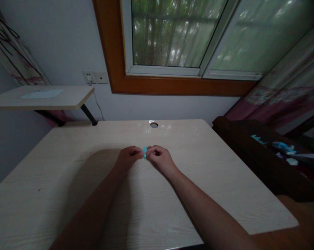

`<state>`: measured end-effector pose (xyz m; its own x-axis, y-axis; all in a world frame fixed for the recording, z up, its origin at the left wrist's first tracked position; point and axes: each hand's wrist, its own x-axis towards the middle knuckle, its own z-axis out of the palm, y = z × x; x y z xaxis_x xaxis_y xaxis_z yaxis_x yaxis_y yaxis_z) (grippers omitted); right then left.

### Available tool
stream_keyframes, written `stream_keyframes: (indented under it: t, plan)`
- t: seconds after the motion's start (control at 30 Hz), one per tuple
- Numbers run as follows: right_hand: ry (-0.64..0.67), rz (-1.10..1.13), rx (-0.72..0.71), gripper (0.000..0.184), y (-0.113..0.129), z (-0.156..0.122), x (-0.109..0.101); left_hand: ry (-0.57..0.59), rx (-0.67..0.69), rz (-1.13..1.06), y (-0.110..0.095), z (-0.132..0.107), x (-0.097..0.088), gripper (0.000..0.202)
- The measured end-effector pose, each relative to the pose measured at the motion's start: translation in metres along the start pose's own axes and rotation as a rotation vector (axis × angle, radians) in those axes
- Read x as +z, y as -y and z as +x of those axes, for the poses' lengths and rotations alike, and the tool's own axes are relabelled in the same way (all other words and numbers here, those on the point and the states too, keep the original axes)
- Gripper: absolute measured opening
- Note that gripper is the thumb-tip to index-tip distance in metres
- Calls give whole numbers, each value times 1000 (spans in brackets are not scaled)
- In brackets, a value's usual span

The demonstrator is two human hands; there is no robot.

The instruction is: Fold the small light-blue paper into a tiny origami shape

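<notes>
A small turquoise piece with pointed ends, which looks like folded paper [145,151], is held between my two hands over the middle of the table. My left hand [129,157] pinches its left side with thumb and forefinger. From the other side, the fingertips of my right hand [160,156] pinch its right edge. Both hands are closed and close to the tabletop. The fingers cover part of the piece, so its full shape is hidden.
The pale wooden table [198,156] has a round cable hole [154,125] near its back edge. A raised shelf [76,99] on black legs stands at the back left, with a white sheet [42,93] on it. Dark furniture [237,142] holding assorted items stands at the right.
</notes>
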<state>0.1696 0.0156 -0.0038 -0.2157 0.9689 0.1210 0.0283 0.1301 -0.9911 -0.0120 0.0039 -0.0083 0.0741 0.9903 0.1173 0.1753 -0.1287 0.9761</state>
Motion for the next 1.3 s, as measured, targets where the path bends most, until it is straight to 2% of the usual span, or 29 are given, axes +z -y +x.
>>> stream_keyframes:
  t: [0.37,0.57,0.83,1.3]
  plan:
    - [-7,-32,-20,11,-3,1,0,-6,62,140,-3,0,1,17]
    - [21,-20,-31,15,-6,1,0,-9,85,158,-1,1,1,16]
    - [23,-24,-30,17,-6,1,0,-10,98,190,-8,-1,1,16]
    - [15,-7,-15,13,-5,1,0,8,75,119,-4,-1,0,16]
